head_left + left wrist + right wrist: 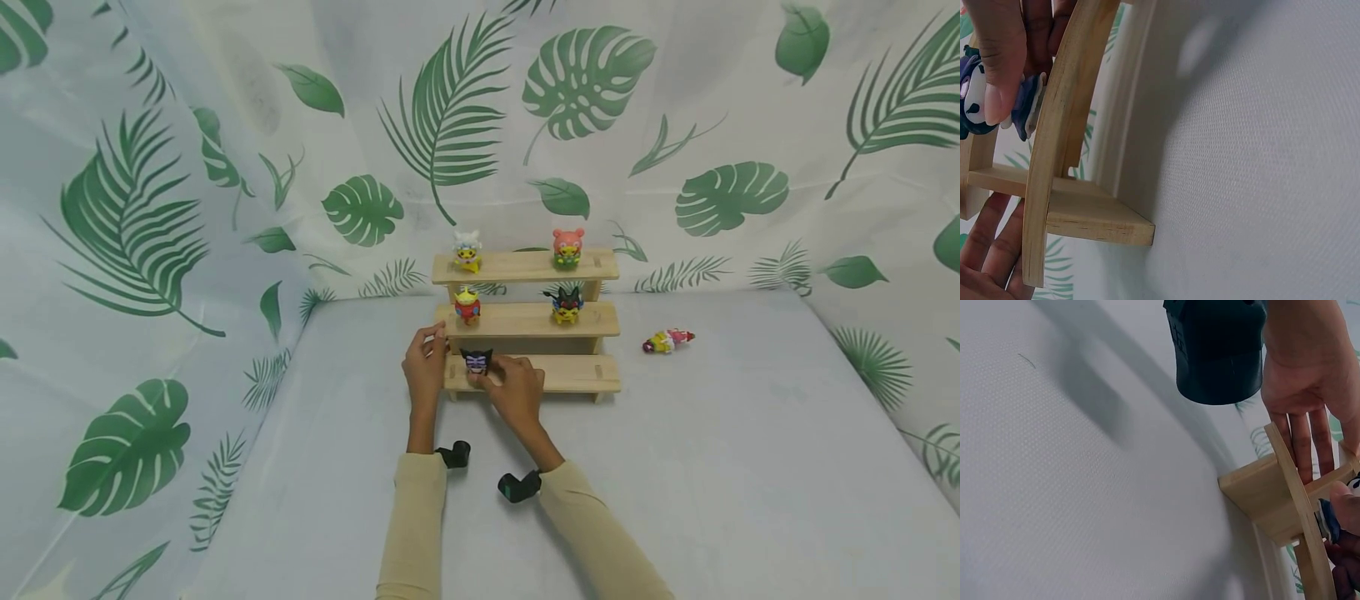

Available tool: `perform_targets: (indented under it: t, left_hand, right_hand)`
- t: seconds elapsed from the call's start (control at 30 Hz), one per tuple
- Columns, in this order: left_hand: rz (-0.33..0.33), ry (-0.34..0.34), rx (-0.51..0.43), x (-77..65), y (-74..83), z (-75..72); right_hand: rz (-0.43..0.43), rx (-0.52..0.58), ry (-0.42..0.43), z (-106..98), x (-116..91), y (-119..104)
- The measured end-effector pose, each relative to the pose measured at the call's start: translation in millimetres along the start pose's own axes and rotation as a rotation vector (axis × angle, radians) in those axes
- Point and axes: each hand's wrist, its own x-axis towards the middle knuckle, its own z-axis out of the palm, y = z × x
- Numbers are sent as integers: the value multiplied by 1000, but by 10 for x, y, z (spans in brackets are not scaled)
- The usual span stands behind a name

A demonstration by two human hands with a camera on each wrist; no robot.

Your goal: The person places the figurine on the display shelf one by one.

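Note:
My right hand (517,387) pinches a small figurine (476,361) with a black pointed hood and purple front, at the left of the lowest step of a wooden three-tier stand (570,375). In the left wrist view, the right thumb (1005,81) presses across the white-faced figurine (974,100), its base right at the board. My left hand (425,367) is at the stand's left end, fingertips at the middle step's edge. Seen from the right wrist, the left hand (1310,381) has its fingers straight alongside the wood; the right hand (1346,519) is partly cut off.
White-hooded (467,252) and pink-hooded (567,248) figurines stand on the top step. Red (467,307) and black-eared (567,306) ones occupy the middle step. Another figurine (669,340) lies on the white tabletop (750,433), right of the stand. Leaf-print cloth (480,108) hangs behind.

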Motion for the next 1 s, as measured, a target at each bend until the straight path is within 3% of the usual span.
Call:
perform_targets:
  t: [0.13, 0.37, 0.83, 1.0]
  left_hand:
    - [-5, 1, -11, -1, 5, 6]
    - [9, -25, -7, -128, 385, -44]
    - [22, 16, 20, -105, 325, -2]
    - [-5, 22, 28, -43, 162, 24]
  right_hand:
    - [19, 1, -21, -12, 2, 1]
    - [18, -3, -27, -13, 12, 8]
    - [-20, -13, -6, -18, 5, -7]
    - [-18, -18, -11, -11, 3, -4]
